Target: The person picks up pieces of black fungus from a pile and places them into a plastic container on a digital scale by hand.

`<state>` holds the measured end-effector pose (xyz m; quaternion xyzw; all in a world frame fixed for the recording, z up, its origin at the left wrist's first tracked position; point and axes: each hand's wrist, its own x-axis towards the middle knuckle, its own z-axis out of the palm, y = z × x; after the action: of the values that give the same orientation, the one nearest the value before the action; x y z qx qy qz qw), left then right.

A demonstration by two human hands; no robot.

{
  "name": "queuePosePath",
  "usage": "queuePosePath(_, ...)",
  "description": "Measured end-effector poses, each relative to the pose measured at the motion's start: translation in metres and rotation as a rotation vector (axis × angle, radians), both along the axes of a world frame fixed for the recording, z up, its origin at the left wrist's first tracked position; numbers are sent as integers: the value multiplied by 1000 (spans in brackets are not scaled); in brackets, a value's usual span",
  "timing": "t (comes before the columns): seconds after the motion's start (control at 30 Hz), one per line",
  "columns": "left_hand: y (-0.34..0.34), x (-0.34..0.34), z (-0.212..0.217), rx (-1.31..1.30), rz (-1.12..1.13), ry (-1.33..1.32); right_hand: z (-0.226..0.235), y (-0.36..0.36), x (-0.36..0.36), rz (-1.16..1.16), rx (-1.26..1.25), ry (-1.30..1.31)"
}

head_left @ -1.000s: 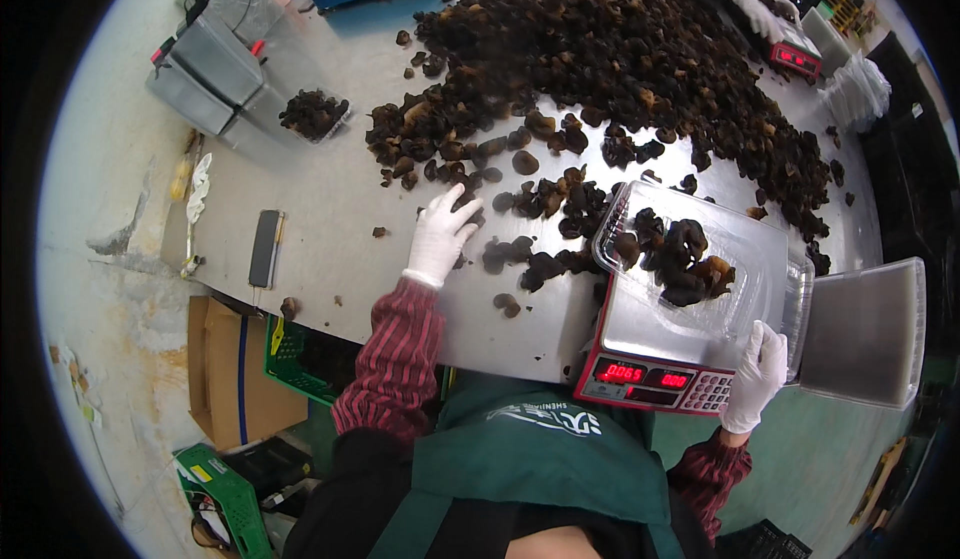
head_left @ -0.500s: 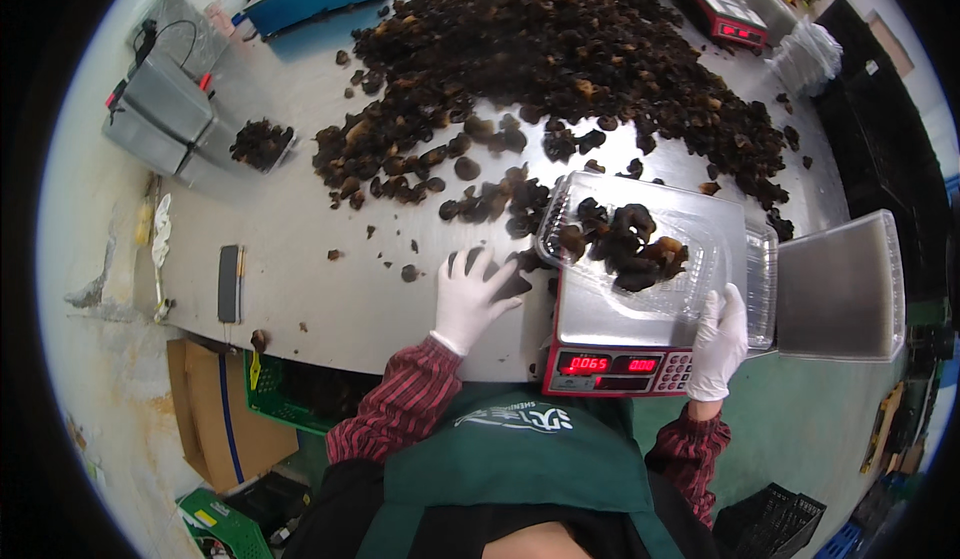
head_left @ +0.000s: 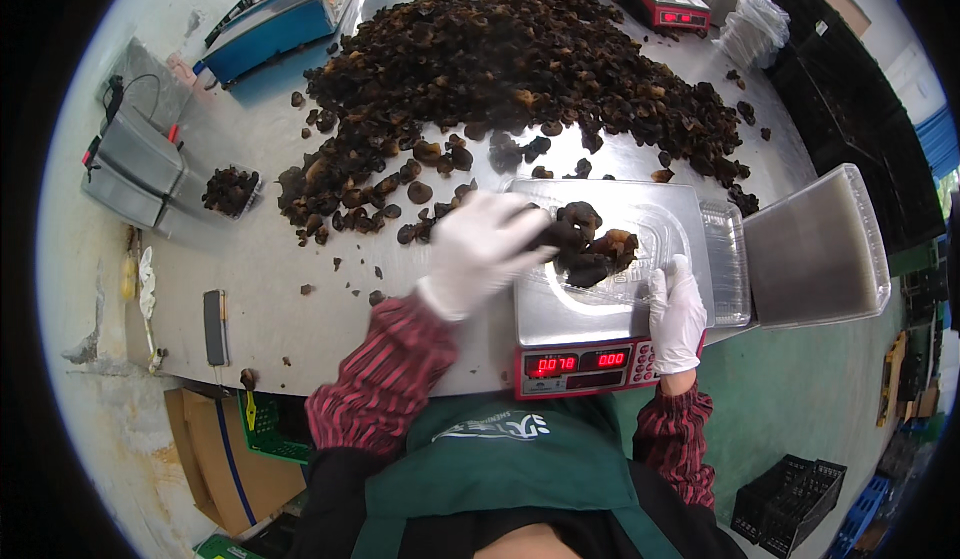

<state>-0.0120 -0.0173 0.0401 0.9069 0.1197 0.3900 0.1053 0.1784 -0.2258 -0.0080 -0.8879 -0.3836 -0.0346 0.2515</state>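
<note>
A steel table (head_left: 260, 309) carries a broad heap (head_left: 480, 59) of dark brown, curled, fungus-like pieces, their glossy folds near black with amber patches. On the table's near side, below the heap, stands a red scale (head_left: 585, 367) with a silver plate, its lit display facing the person. A clear plastic tray (head_left: 650, 224) lies on the plate. The left hand (head_left: 490, 244), gloved white and blurred, reaches over the tray's left side, fingers spread moderately at the pieces there; whether it grips one I cannot tell. The right hand (head_left: 678, 319), also gloved, rests at the scale's right edge, fingers close together and pointing away from the person; whether they pinch the tray is unclear. In the tray sits a small clump (head_left: 585, 249), ruffled and shiny, its longer axis roughly left to right, its browner, frilled end pointing right.
</note>
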Motion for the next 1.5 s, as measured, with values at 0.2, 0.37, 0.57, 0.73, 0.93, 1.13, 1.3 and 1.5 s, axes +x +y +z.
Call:
queuePosePath(0.2, -33, 82, -19, -20, -239, 304, 24, 11, -10, 64, 130, -255)
queuePosePath(0.37, -27, 71, -28, -48, -274, 184, 5, 26, 0, 214, 187, -432)
queuePosePath(0.57, 3, 46, -12, -137, -273, -66, -11, 29, 13, 122, 150, -348)
queuePosePath(0.73, 73, 8, -83, -493, 234, -153, -3, 24, 11, 16, 222, -208)
queuePosePath(0.93, 44, -30, -138, -81, 63, 313, -9, 19, 14, -42, 290, -189)
queuePosePath(1.13, 49, -100, -132, -172, 231, 125, 2, 8, 18, -107, 323, -126)
queuePosePath(1.3, 29, -123, -127, -273, 412, 100, 17, 22, 13, -29, 421, -127)
queuePosePath(1.5, 11, -84, -124, -240, 366, 392, 55, 72, -34, 271, 154, -71)
